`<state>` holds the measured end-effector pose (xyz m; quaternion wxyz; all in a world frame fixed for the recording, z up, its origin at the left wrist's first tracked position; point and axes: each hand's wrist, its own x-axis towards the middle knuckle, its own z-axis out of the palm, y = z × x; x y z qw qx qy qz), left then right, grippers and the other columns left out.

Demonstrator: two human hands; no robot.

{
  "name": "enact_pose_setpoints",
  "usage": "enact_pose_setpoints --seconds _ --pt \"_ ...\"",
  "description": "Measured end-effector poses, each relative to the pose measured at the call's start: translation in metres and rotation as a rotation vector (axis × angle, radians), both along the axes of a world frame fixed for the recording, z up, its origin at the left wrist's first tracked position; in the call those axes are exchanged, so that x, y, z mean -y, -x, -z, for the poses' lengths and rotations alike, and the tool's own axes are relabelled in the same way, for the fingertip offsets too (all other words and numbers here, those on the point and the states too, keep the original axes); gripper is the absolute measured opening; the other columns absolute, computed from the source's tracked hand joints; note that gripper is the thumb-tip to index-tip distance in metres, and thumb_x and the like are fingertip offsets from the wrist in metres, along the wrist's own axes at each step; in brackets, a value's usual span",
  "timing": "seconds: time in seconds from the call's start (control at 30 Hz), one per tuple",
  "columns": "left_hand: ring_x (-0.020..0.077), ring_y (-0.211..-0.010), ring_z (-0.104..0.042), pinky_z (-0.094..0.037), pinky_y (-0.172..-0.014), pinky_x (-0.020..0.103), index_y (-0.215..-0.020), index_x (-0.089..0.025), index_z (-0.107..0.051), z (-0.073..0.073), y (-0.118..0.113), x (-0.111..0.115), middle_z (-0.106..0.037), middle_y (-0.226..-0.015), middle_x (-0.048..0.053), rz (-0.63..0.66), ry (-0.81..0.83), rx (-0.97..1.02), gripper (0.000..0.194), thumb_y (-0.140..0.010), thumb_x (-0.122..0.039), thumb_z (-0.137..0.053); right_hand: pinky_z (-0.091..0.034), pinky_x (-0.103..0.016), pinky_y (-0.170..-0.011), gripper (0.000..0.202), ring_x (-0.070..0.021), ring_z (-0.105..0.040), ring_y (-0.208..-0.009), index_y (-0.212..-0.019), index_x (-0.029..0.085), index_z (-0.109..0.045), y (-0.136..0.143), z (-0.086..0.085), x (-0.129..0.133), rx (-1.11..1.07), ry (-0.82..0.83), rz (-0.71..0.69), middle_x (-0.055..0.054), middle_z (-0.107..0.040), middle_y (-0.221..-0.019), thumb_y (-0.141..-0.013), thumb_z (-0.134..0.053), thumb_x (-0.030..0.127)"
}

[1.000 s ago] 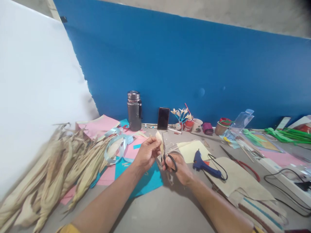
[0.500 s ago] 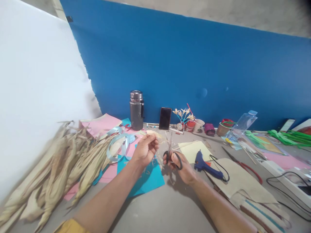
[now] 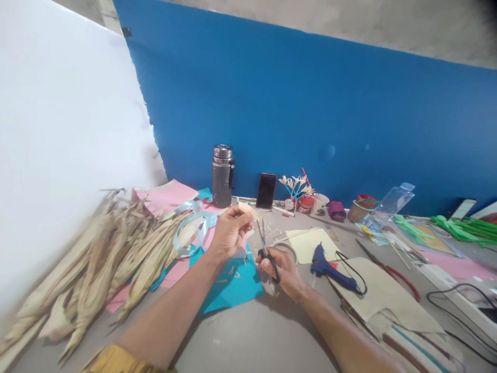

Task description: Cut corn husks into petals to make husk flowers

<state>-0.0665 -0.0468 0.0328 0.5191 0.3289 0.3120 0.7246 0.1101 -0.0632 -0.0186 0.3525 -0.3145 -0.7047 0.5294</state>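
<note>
A: Hands?
B: Two: left hand (image 3: 232, 231), right hand (image 3: 286, 273). One pale piece (image 3: 250, 211).
A: Tools?
B: One pair of black-handled scissors (image 3: 264, 244), one red-handled tool (image 3: 382, 266), one glue gun (image 3: 334, 273).
A: Vessels?
B: One flask (image 3: 222, 181), one clear bottle (image 3: 390, 204), one white cup (image 3: 320, 203), one brown cup (image 3: 357, 212).
A: Electrics?
B: One upright phone (image 3: 266, 190), one power strip (image 3: 437, 282).
A: Pale flowers (image 3: 297, 183)?
B: At least four; they overlap.
A: Dry husks (image 3: 89, 274)?
B: Many. Too tangled for a count.

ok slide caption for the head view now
Left hand pinches a pale piece; right hand holds black-handled scissors near dry husks.
</note>
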Motion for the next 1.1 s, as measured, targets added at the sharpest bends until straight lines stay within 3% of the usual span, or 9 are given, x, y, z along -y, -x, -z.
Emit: enact_pose_setpoints --seconds 0.13,0.23,0.47,0.67,0.9,1.1 --pt "0.0093 -0.051 -0.053 -0.041 -0.053 0.022 -0.074 -0.016 -0.065 0.000 -0.009 0.007 -0.062 -0.058 -0.002 -0.026 -0.064 -0.333 0.025 -0.059 -0.019 -0.085 -0.039 -0.024 -0.049 0.062 -0.0148 -0.051 -0.061 -0.069 0.015 -0.064 0.000 0.000 -0.002 -0.035 0.022 0.035 -0.005 -0.055 -0.067 -0.076 -0.061 0.077" --pt "0.0104 -0.053 -0.054 -0.042 -0.053 0.023 -0.074 -0.017 -0.065 0.001 -0.011 0.010 -0.063 -0.059 -0.002 -0.009 -0.082 -0.416 0.024 -0.061 -0.020 -0.085 -0.040 -0.025 -0.052 0.059 -0.0150 -0.050 -0.061 -0.064 0.016 -0.063 -0.001 -0.001 -0.002 -0.055 0.020 0.067 -0.004 -0.053 -0.064 -0.076 -0.063 0.074" --pt "0.0103 -0.054 -0.054 -0.043 -0.054 0.023 -0.076 -0.016 -0.062 -0.001 -0.008 0.009 -0.063 -0.063 -0.001 0.022 -0.086 -0.435 0.022 -0.064 -0.021 -0.081 -0.037 -0.025 -0.050 0.052 -0.0138 -0.047 -0.057 -0.060 0.017 -0.063 0.002 0.000 -0.001 -0.043 0.013 0.126 -0.004 -0.054 -0.060 -0.076 -0.067 0.066" --pt "0.0098 -0.054 -0.053 -0.042 -0.053 0.022 -0.074 -0.017 -0.062 -0.006 -0.006 0.010 -0.061 -0.062 -0.002 0.031 -0.062 -0.403 0.025 -0.062 -0.021 -0.083 -0.037 -0.025 -0.047 0.048 -0.0114 -0.044 -0.048 -0.053 0.019 -0.058 0.007 -0.004 0.000 -0.051 0.057 0.199 -0.001 -0.053 -0.051 -0.069 -0.074 0.060" --pt "0.0108 -0.056 -0.053 -0.041 -0.055 0.024 -0.067 -0.017 -0.062 -0.003 0.000 0.009 -0.061 -0.064 0.001 0.102 -0.050 -0.373 0.024 -0.074 -0.036 -0.076 -0.033 -0.024 -0.045 0.049 -0.0103 -0.042 -0.048 -0.052 0.018 -0.057 0.005 -0.002 0.000 -0.024 0.045 0.197 0.000 -0.053 -0.051 -0.069 -0.075 0.060" --pt "0.0117 -0.058 -0.053 -0.041 -0.058 0.025 -0.065 -0.017 -0.062 -0.003 0.002 0.009 -0.061 -0.062 0.002 0.128 -0.020 -0.440 0.023 -0.077 -0.034 -0.072 -0.028 -0.023 -0.047 0.049 -0.0091 -0.039 -0.050 -0.058 0.016 -0.059 0.002 0.003 -0.001 0.016 0.034 0.147 0.001 -0.049 -0.053 -0.075 -0.070 0.060"
